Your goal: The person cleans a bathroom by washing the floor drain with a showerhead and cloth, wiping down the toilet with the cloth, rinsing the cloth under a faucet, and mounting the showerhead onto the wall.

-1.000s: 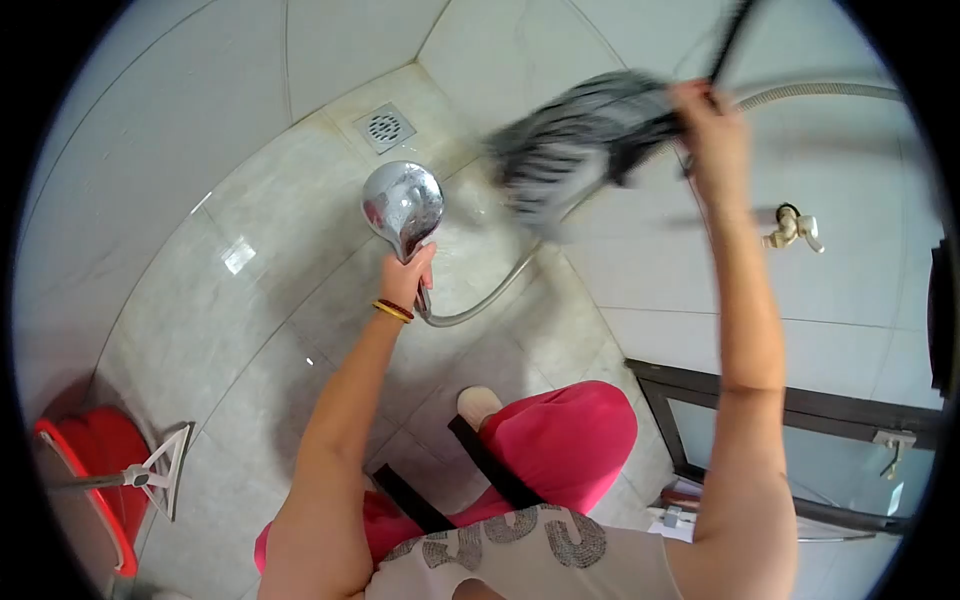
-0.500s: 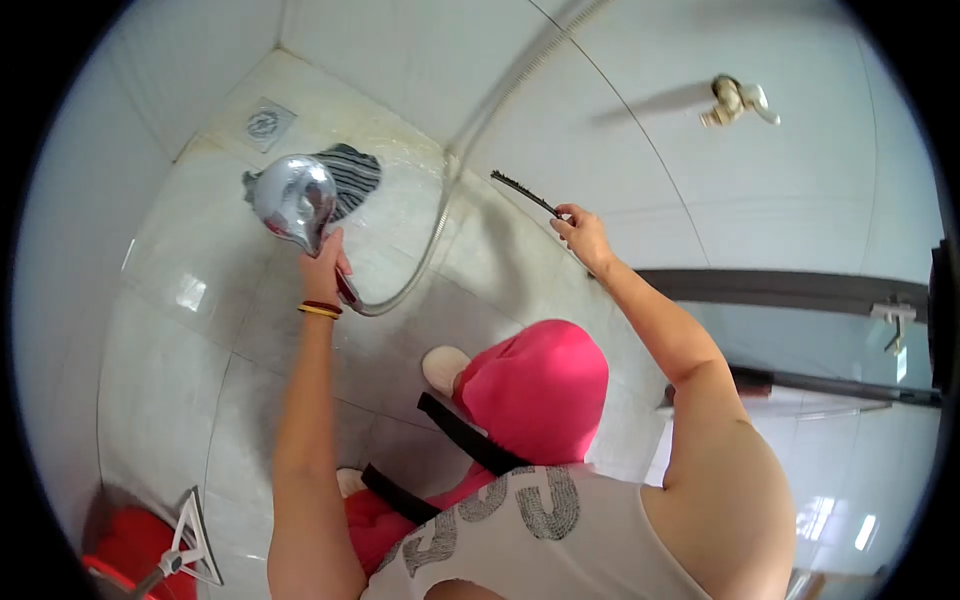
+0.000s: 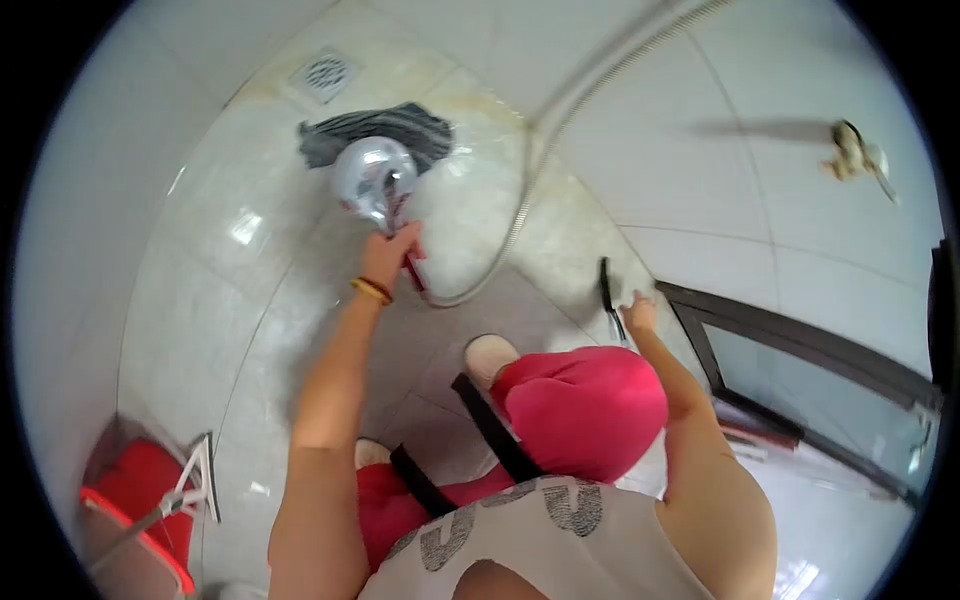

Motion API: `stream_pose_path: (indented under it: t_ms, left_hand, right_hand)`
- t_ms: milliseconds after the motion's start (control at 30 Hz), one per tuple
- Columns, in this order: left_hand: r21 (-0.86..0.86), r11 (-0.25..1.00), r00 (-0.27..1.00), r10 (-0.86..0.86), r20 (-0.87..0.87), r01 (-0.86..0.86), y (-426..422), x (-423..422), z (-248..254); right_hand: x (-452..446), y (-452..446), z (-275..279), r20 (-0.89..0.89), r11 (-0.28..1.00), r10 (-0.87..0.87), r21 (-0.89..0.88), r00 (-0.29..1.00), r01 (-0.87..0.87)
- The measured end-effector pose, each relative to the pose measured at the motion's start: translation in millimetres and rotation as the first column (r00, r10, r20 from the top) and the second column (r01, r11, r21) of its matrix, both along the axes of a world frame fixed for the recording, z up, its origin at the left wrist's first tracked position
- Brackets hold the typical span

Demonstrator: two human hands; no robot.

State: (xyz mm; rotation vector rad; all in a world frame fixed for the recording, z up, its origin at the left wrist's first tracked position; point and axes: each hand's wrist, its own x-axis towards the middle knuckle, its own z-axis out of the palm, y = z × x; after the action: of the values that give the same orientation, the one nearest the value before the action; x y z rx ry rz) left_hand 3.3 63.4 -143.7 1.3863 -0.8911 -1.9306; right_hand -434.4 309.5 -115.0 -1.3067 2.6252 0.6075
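Observation:
My left hand (image 3: pixel 388 258) is closed around the handle of a chrome shower head (image 3: pixel 372 180), its round head pointed away from me over the floor. Just beyond it a grey and black striped cloth (image 3: pixel 420 132) lies crumpled on the wet tiles. A ribbed metal hose (image 3: pixel 515 222) loops from the handle up along the wall. Low on the right, close to the glass door's frame, my right hand (image 3: pixel 640 314) grips a slim black brush (image 3: pixel 605 287). The brush is upright in view and somewhat blurred; whether its end touches the floor, I cannot tell.
A floor drain (image 3: pixel 327 74) sits in the far corner. On the right wall is a tap (image 3: pixel 852 152), above a dark-framed glass door (image 3: pixel 800 335). At lower left stand a red bin or dustpan (image 3: pixel 150 490) and a white squeegee (image 3: pixel 202 478).
My right hand has lowered the brush from beside the wall to near the floor by the door frame. The view has shifted, and the shower head now appears nearer to me than the cloth.

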Motion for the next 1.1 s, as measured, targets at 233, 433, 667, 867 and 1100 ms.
stream_pose_path:
  t_ms: [233, 433, 667, 867, 1100]
  left_hand:
    - [-0.003, 1.000, 0.998, 0.012, -0.070, -0.012, -13, 11, 4]
    - [0.088, 0.976, 0.943, 0.216, -0.253, -0.200, -28, 41, 9]
    - [0.187, 0.948, 0.897, 0.306, -0.317, -0.258, -30, 41, 6]
    - [0.130, 0.974, 0.916, 0.220, -0.336, -0.186, -32, 35, 25]
    - [0.105, 0.985, 0.890, 0.171, -0.423, -0.140, -30, 39, 30]
  right_hand:
    - [160, -280, 44, 0.324, 0.729, 0.638, -0.547, 0.698, -0.413]
    - [329, -413, -26, 0.494, 0.822, 0.555, -0.449, 0.669, -0.350]
    - [357, -365, -68, 0.323, 0.579, 0.812, -0.553, 0.486, -0.599]
    - [366, -412, -38, 0.679, 0.825, 0.548, -0.536, 0.489, -0.180]
    - [264, -403, -11, 0.461, 0.769, 0.613, -0.536, 0.641, -0.350]
